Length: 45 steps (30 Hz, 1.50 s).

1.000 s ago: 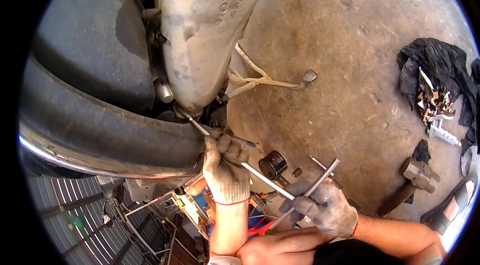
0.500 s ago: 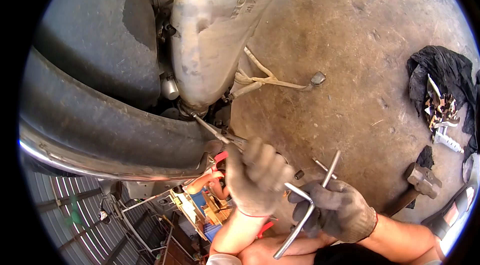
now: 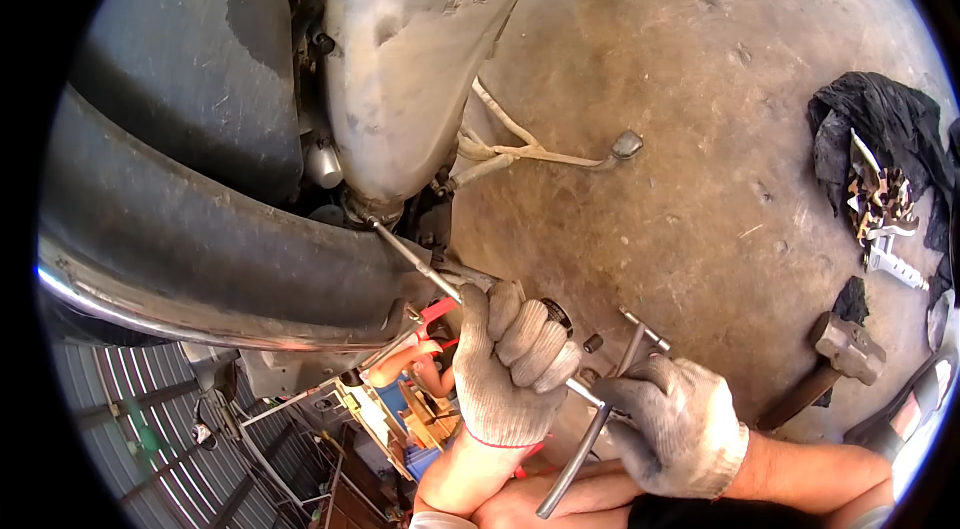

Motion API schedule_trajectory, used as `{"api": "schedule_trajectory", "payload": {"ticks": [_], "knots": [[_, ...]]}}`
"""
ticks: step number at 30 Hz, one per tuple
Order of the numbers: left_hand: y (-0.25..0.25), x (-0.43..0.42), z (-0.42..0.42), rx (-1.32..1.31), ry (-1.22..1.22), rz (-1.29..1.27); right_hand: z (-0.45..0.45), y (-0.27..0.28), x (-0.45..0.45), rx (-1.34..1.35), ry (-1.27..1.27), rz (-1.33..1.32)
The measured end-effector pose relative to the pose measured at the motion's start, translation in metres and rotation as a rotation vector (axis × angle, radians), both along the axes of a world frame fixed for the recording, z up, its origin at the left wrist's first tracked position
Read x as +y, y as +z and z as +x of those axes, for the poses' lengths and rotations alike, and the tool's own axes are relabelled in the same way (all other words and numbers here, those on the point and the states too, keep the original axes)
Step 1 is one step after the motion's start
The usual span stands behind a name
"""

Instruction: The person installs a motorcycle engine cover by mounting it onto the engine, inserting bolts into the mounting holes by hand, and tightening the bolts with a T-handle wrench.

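Item 1: long silver metal T-shaped wrench (image 3: 420, 263), set aslant, its tip at the narrow lower end of a silver-grey metal casing with embossed lettering (image 3: 395, 79); the exact seat is too small to tell. Handling, as judged: stiff, moderately heavy, not fragile, perhaps slick if oily. Best holds: mid-shaft for steadying, crossbar ends for leverage.

Item 2: left hand (image 3: 515, 374), in a pale knitted glove; fingers wrapped around the wrench's shaft.

Item 3: right hand (image 3: 690, 429), in a grey-stained knitted glove; fingers curled at the crossbar, beside its junction with the shaft. Whether they fully encircle it cannot be told.

Edges: dark curved panel with a bright rim (image 3: 230, 239), close along the shaft's left; pale forked metal stand (image 3: 550, 157), beyond the tip; thin silver rod (image 3: 657, 338), near the crossbar's upper end.

Room: broad brown concrete floor (image 3: 690, 199) rightward, up to a steel-headed hammer with brown handle (image 3: 845, 351).
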<state>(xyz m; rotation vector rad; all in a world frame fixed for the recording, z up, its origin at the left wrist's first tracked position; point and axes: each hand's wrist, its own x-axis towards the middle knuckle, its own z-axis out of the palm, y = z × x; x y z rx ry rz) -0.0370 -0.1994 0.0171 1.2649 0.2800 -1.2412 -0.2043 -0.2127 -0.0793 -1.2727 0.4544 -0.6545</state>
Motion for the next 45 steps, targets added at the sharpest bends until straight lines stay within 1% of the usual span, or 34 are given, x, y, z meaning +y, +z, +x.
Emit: {"api": "schedule_trajectory", "payload": {"ticks": [4, 6, 7, 8, 10, 11, 12, 14, 15, 16, 18, 20, 22, 23, 24, 26, 27, 28, 29, 30, 31, 34, 36, 38, 39, 40, 43, 45], "knots": [[0.008, -0.001, -0.002, 0.032, 0.07, 0.006, 0.004, 0.009, 0.001, 0.032, -0.014, -0.057], [0.01, 0.0, 0.003, 0.057, 0.031, -0.018, 0.009, 0.009, 0.006, 0.01, 0.051, 0.004], [0.007, 0.003, 0.004, 0.078, 0.044, -0.048, 0.009, 0.008, 0.008, 0.043, 0.101, 0.059], [0.007, 0.004, 0.006, 0.077, 0.045, -0.05, 0.011, 0.006, 0.009, 0.042, 0.102, 0.057], [0.006, 0.006, 0.01, 0.068, 0.01, -0.06, 0.015, 0.001, 0.011, -0.136, 0.027, 0.193], [0.005, 0.006, 0.01, 0.069, 0.011, -0.059, 0.014, 0.004, 0.015, -0.205, 0.003, 0.397], [0.005, 0.005, 0.01, 0.07, 0.02, -0.093, 0.013, 0.004, 0.02, -0.204, 0.005, 0.4], [0.006, 0.001, 0.009, 0.067, 0.029, -0.127, 0.013, 0.004, 0.024, -0.225, 0.342, 1.273], [0.007, -0.001, 0.009, 0.042, 0.066, -0.13, 0.013, 0.006, 0.02, -0.382, 0.435, 1.607], [0.007, -0.003, 0.009, 0.019, 0.102, -0.133, 0.014, 0.005, 0.022, -0.383, 0.434, 1.605], [0.005, 0.003, 0.013, 0.008, 0.067, -0.17, 0.017, 0.005, 0.023, -0.354, 0.679, 2.061], [0.006, 0.004, 0.014, 0.017, 0.071, -0.149, 0.003, 0.0, 0.009, -0.091, 0.71, 1.495], [0.006, 0.002, 0.013, -0.032, 0.068, -0.111, -0.005, -0.005, 0.011, -0.07, 0.188, 0.288], [0.004, 0.001, 0.012, -0.074, 0.066, -0.077, -0.003, -0.003, 0.008, -0.021, 0.084, 0.252], [0.003, 0.0, 0.011, -0.072, 0.067, -0.083, 0.0, -0.001, 0.007, -0.02, 0.085, 0.246], [0.003, 0.0, 0.012, -0.094, 0.055, -0.065, 0.01, 0.003, 0.01, -0.008, -0.114, 0.044], [0.003, 0.0, 0.013, -0.094, 0.05, -0.063, 0.01, 0.001, 0.009, -0.002, 0.003, 0.044], [0.003, 0.001, 0.014, -0.078, 0.058, -0.076, 0.01, 0.002, 0.009, -0.002, -0.001, 0.043], [0.002, 0.001, 0.014, -0.06, 0.066, -0.094, 0.011, 0.008, 0.006, -0.068, 0.24, 0.731], [0.0, 0.0, 0.016, -0.055, 0.064, -0.099, 0.011, 0.006, 0.008, -0.128, 0.38, 1.071], [0.0, 0.001, 0.016, -0.065, 0.065, -0.099, 0.01, 0.005, 0.011, -0.127, 0.482, 1.421], [0.002, 0.002, 0.018, -0.073, 0.049, -0.102, 0.013, -0.021, 0.046, -0.184, 0.039, 0.031], [0.003, 0.001, 0.017, -0.086, 0.066, -0.071, -0.004, -0.008, 0.015, 0.009, 0.114, 0.191], [0.002, 0.001, 0.018, -0.094, 0.06, -0.06, 0.004, 0.003, 0.011, -0.014, 0.004, 0.215], [0.002, 0.001, 0.017, -0.071, 0.063, -0.085, 0.004, 0.001, 0.018, -0.01, 0.007, 0.214], [0.003, 0.0, 0.018, -0.051, 0.059, -0.111, 0.005, -0.002, 0.03, -0.076, 0.104, 0.441], [0.002, -0.004, 0.017, -0.096, 0.069, -0.085, 0.006, -0.007, 0.026, -0.243, 0.404, 0.921], [0.0, -0.006, 0.017, -0.114, 0.073, -0.08, 0.005, -0.01, 0.02, -0.284, 0.358, 0.75]]}}
